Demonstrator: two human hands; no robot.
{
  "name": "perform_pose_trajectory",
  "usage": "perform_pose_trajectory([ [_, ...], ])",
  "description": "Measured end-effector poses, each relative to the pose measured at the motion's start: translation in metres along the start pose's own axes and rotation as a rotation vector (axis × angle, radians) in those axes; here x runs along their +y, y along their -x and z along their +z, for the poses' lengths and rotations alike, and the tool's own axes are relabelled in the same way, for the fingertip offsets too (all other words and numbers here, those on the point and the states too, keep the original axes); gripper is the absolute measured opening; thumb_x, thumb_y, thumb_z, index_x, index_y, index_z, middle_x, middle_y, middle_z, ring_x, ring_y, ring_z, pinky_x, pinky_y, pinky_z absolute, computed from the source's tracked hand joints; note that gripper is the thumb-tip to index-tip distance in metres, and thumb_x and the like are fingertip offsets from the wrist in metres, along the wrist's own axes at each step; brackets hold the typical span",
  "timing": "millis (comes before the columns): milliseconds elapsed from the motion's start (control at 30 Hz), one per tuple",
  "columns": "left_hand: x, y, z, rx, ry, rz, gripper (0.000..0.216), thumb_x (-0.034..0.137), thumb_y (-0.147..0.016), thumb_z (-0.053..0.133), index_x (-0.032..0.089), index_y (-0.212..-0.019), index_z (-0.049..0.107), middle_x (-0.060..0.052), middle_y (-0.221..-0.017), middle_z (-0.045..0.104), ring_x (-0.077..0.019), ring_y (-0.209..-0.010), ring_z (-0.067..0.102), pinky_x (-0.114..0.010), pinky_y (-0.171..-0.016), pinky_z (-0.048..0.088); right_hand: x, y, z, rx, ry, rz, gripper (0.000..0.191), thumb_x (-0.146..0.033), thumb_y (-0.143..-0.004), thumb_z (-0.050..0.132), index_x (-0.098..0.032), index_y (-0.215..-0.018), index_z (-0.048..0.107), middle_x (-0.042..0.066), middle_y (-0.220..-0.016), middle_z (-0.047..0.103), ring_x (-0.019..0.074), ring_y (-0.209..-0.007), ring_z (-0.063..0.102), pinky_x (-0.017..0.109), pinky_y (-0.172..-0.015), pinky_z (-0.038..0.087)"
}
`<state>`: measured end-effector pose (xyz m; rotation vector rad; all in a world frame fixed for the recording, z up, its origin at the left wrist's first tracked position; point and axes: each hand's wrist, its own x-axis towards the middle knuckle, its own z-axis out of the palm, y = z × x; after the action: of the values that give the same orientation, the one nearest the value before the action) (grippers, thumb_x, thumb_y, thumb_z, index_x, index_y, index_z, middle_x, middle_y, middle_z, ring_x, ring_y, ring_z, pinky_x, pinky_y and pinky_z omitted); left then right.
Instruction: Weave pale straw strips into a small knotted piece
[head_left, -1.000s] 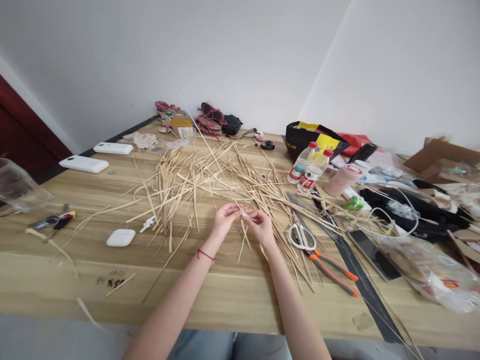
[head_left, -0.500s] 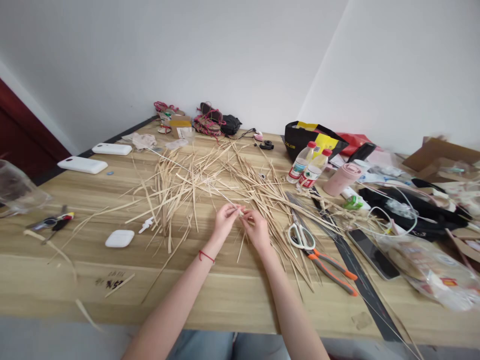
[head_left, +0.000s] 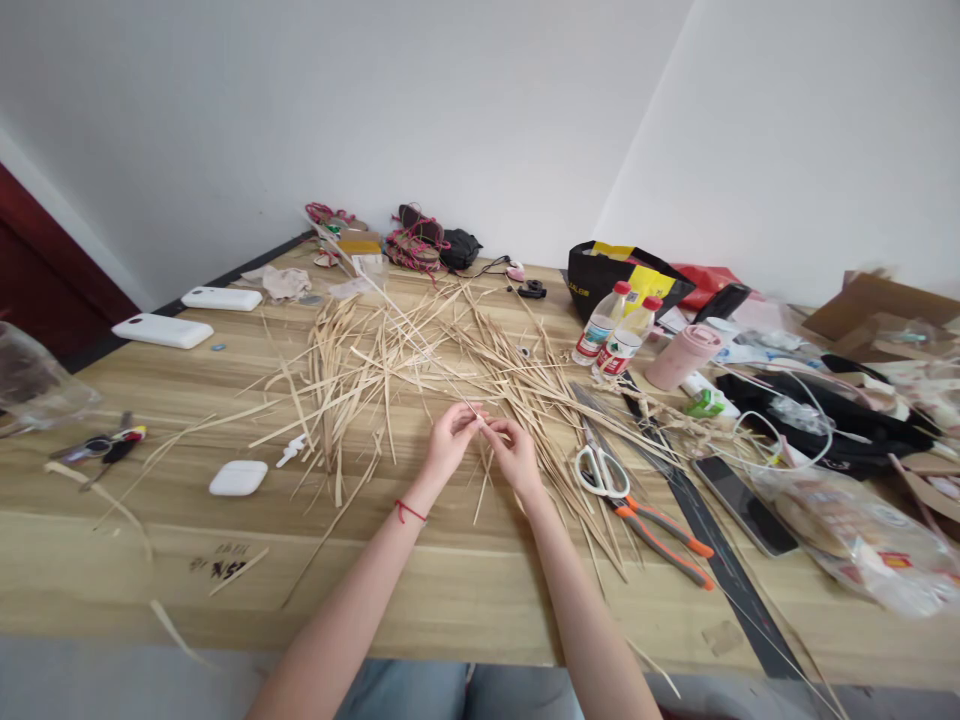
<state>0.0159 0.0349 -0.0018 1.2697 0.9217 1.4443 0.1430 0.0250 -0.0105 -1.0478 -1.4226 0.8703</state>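
Observation:
My left hand [head_left: 450, 438] and my right hand [head_left: 514, 455] meet above the table's middle, thumbs and fingers pinched. Between them is one end of a long, thin pale strip [head_left: 394, 308], which slants up and away to the far left. Its end at the fingertips is mostly hidden. Around and beyond the hands lies a loose heap of dry straw-coloured plant strips [head_left: 352, 385], some crossing each other. More strips [head_left: 551, 440] run close by my right hand.
To the right lie scissors [head_left: 602, 472], orange-handled pliers [head_left: 667, 545], a phone [head_left: 744, 505] and a pink cup [head_left: 682, 357]. Two bottles [head_left: 621, 340] stand by a black-and-yellow bag [head_left: 600, 285]. A white earbud case [head_left: 238, 478] and two white devices [head_left: 163, 330] are on the left.
The far part of the long strip has swung upward and now reaches higher at the back left. Both hands stay in nearly the same place, fingertips slightly closer together.

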Motion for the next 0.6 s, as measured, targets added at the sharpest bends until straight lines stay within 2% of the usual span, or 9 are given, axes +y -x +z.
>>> perform_pose_trajectory([
  [367, 0.0, -0.001, -0.002, -0.023, -0.038, 0.009, 0.032, 0.027, -0.078, 0.061, 0.016, -0.107, 0.057, -0.01, -0.1, 0.065, -0.0191, -0.092, 0.063, -0.034, -0.085, 0.049, -0.001, -0.003, -0.007, -0.1, -0.206, 0.177, 0.024, -0.044, -0.072, 0.066, -0.02, -0.076, 0.063, 0.008, -0.104, 0.068, 0.0246, -0.104, 0.06, 0.04, -0.091, 0.044],
  [600, 0.003, -0.002, -0.004, -0.084, -0.07, -0.011, 0.037, 0.027, -0.079, 0.058, 0.017, -0.114, 0.057, -0.007, -0.091, 0.065, -0.0179, -0.088, 0.062, -0.032, -0.083, 0.049, -0.007, -0.002, -0.012, -0.169, -0.325, 0.233, 0.023, -0.042, -0.069, 0.07, -0.02, -0.075, 0.066, 0.008, -0.107, 0.068, 0.024, -0.104, 0.06, 0.039, -0.089, 0.045],
])
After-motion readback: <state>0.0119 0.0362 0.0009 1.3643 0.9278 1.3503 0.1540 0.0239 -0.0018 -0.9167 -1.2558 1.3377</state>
